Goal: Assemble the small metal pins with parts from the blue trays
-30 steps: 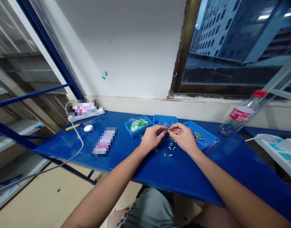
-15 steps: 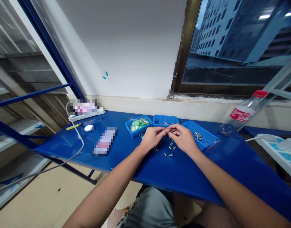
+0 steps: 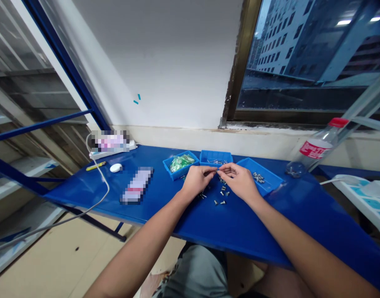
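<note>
My left hand and my right hand meet fingertip to fingertip over the blue table. Both are closed in a pinch; whatever is between the fingers is too small to make out. Below and between them lie several loose screws and some thin metal pins. Behind my left hand stands a blue bin of green and clear pieces. A middle bin holds thin pins. Beside my right hand, a third bin contains a small heap of screws.
At the right back stands a plastic bottle with a red cap. A blurred-out flat object, a white mouse-like object and a yellow cutter lie at left. A grey cable hangs over the table's left edge.
My fingertips have drawn slightly apart, with the left hand a little further left. The bins and loose screws have stayed in place.
</note>
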### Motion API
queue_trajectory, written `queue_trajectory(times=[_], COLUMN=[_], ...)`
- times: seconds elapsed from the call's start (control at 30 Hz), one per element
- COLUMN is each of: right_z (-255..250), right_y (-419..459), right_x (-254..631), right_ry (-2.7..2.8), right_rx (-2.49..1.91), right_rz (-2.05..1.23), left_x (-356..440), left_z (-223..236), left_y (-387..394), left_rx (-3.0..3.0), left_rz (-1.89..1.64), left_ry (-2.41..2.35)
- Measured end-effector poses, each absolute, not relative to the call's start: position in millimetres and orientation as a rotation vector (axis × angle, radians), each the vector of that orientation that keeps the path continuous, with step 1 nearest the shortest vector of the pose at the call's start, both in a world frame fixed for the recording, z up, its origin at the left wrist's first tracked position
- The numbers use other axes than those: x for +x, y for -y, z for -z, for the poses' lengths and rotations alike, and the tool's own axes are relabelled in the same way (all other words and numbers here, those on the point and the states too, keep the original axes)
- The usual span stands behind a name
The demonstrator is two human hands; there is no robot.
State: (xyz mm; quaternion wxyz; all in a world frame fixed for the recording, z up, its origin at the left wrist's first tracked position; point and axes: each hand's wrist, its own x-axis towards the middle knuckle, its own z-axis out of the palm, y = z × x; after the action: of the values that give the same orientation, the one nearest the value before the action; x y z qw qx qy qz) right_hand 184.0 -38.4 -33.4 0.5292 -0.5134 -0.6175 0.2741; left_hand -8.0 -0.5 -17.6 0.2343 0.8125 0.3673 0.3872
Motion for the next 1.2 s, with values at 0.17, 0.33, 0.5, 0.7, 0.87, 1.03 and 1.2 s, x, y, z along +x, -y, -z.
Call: queue_trajectory(times=[0.17, 0.33, 0.5, 0.7, 0.87, 1.03, 1.2], right_z=[37, 33, 30, 31, 33, 37, 39], right_y=[35, 37, 38, 39, 39, 36, 34], right_x=[183, 184, 187, 185, 182, 183, 182], right_ry=[1.513, 1.577, 1.65, 1.623, 1.437, 1.386, 1.429], right_rx=[-1.207, -1.256, -1.242, -1.173, -1.186, -1.181, -1.165], right_rz=[-0.637, -0.485, -0.418, -0.546, -0.755, -0.839, -0.79], left_x=[-7, -7, -9, -9, -8, -7, -6], left_z=[18, 10, 6, 15, 17, 19, 21], left_y=[-1, 4, 7, 0, -3, -2, -3], left_rx=[2.186, 2.196, 2.244, 2.126, 2.243, 2.142, 2.076], left_rz=[-1.082, -1.064, -0.949, -1.009, -1.03, -1.097, -1.118], left_ry=[-0.935, -0.951, -0.954, -0.967, -0.98, -0.957, -0.878])
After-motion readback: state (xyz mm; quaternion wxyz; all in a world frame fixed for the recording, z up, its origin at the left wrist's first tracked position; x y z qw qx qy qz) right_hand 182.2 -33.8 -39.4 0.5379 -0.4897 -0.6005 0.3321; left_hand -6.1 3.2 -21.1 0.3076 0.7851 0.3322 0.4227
